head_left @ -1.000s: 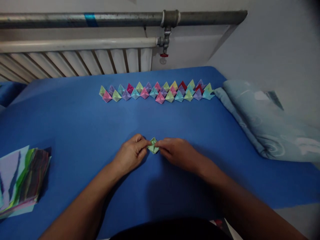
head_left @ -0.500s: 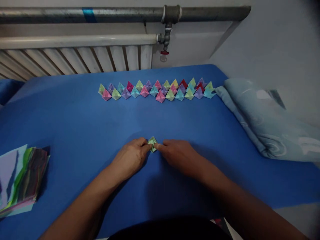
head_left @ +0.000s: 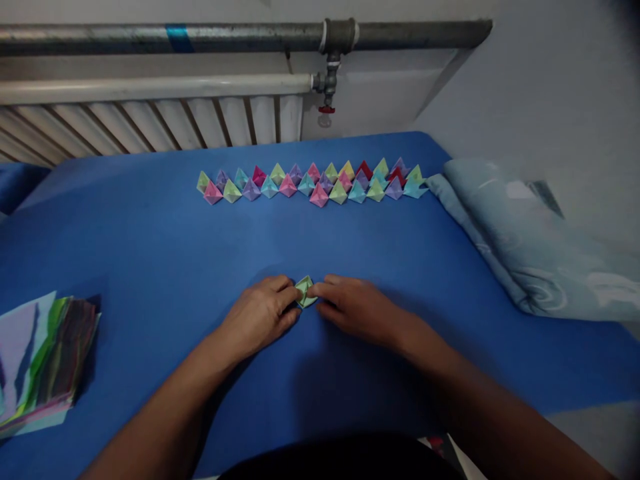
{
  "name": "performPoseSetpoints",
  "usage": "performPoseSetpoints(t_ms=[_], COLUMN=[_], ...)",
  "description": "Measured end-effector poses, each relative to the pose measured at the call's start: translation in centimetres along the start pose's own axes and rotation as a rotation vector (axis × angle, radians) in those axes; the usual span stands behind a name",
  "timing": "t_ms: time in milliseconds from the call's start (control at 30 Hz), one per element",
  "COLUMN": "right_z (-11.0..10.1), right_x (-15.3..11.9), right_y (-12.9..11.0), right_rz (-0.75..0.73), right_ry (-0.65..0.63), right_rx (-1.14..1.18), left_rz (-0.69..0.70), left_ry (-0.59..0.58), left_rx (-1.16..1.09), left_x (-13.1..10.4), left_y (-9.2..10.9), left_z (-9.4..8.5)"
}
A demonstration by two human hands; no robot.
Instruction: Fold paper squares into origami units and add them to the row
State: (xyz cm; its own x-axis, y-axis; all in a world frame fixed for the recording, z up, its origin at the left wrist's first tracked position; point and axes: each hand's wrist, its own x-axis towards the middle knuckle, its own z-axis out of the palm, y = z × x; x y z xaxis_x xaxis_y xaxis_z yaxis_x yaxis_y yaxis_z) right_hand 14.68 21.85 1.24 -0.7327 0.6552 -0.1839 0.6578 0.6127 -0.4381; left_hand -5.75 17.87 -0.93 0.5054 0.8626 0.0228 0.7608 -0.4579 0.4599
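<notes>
A small light green folded paper piece lies on the blue surface, between my two hands. My left hand has its fingers closed on the paper's left side. From the right, my right hand reaches in with its index finger pressed on the paper, the other fingers curled at its right edge. Farther back, several folded paper pieces in pink, green, blue, purple, yellow and red stand in staggered rows.
A stack of coloured paper sheets lies at the left. On the right is a folded light blue blanket. Behind the blue surface are a white radiator, a metal pipe and a red-handled valve.
The fingers of both hands have shifted slightly around the green paper, which is turned a little. The view has tilted slightly.
</notes>
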Motion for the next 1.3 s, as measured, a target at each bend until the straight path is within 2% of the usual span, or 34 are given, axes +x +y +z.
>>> performPoseSetpoints(t_ms=[200, 333, 500, 633, 867, 1000, 1300], right_z=[0.8, 0.9, 1.2, 1.4, 0.7, 0.7, 0.7], right_x=[0.3, 0.4, 0.5, 0.5, 0.3, 0.3, 0.2], right_y=[-0.4, -0.7, -0.8, -0.6, -0.1, -0.1, -0.8], right_rz=[0.019, 0.051, 0.063, 0.068, 0.014, 0.025, 0.069], right_ry=[0.011, 0.001, 0.006, 0.015, 0.038, 0.036, -0.031], right_rx=[0.068, 0.092, 0.075, 0.043, 0.211, 0.129, -0.124], left_rz=[-0.041, -0.017, 0.020, -0.007, -0.053, -0.116, -0.033], left_ry=[0.013, 0.012, 0.038, 0.050, 0.025, 0.043, 0.030], left_rx=[0.004, -0.035, -0.031, -0.020, -0.132, -0.130, -0.045], left_x=[0.1, 0.2, 0.3, 0.3, 0.2, 0.1, 0.0], left_y=[0.2, 0.2, 0.1, 0.0, 0.1, 0.2, 0.3], left_z=[0.2, 0.3, 0.7, 1.1, 0.2, -0.1, 0.6])
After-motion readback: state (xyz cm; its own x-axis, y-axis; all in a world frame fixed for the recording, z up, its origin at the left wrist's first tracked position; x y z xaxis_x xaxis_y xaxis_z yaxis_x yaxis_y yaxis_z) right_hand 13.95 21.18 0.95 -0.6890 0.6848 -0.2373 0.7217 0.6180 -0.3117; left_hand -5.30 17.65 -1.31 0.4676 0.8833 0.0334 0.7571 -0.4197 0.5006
